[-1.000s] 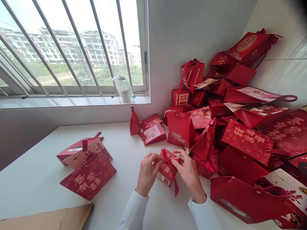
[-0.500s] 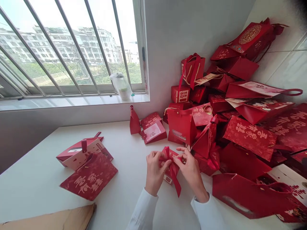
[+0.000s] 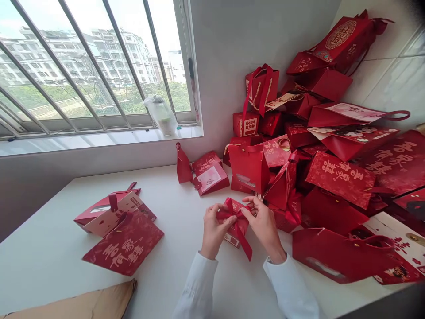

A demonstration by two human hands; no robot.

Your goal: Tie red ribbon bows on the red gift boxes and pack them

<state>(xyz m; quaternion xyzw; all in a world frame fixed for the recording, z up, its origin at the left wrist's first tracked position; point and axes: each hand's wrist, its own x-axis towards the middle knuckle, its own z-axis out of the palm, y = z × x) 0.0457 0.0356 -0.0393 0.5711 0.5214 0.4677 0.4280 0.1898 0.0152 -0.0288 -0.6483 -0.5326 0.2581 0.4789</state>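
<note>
A small red gift box (image 3: pixel 243 224) with pale lettering rests on the white table in front of me. Red ribbon (image 3: pixel 245 246) is looped in a bow on its top, one tail trailing down toward me. My left hand (image 3: pixel 215 228) pinches the bow's left side between thumb and fingers. On the other side, my right hand (image 3: pixel 262 221) is closed on the right loop, thumb and index finger together. The knot's centre lies between my thumbs, partly covered by them.
A big heap of red gift bags and boxes (image 3: pixel 341 173) fills the right side against the wall. Several red bags (image 3: pixel 128 243) lie at left. Cardboard (image 3: pixel 83 305) sits at the lower left edge. A plastic-wrapped cup (image 3: pixel 162 117) stands on the windowsill.
The camera view has shifted slightly. Both hands stay at the bow, and its loops now look more spread out to the left and right.
</note>
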